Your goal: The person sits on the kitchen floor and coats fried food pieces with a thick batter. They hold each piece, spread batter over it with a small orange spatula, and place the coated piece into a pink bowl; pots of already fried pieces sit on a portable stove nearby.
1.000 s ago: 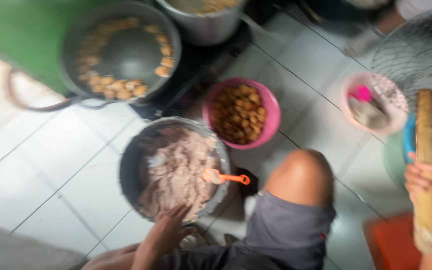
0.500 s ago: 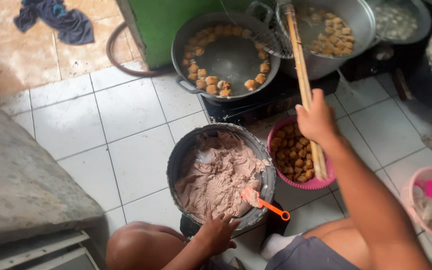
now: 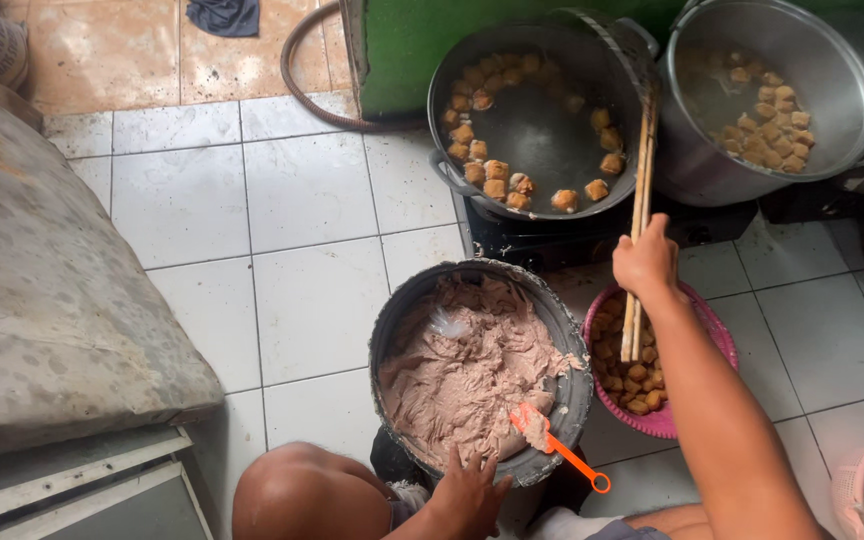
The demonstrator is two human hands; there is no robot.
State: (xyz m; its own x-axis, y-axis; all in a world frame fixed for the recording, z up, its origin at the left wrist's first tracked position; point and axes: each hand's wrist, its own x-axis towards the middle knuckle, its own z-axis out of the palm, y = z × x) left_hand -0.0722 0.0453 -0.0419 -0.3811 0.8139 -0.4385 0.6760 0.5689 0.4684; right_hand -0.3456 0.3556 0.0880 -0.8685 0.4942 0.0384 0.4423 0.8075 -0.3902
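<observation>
The right hand had gone forward since the picture before, and the long wooden sticks now reached over the rim of the dark frying pot instead of lying across the big silver pot. The fingers were shut tight around the sticks, near their lower end. Just under that hand sat the pink basket full of brown fried balls. Past the tips of the sticks, golden pieces floated in the oil of the frying pot.

The left hand had stayed at the near edge of the grey bowl. Its fingers were spread apart and pressed on the rim, not wrapped around anything. The bowl held pale pink paste. Just right of this hand, an orange spoon leaned on the rim.

Behind the frying pot stood a flat green panel.
</observation>
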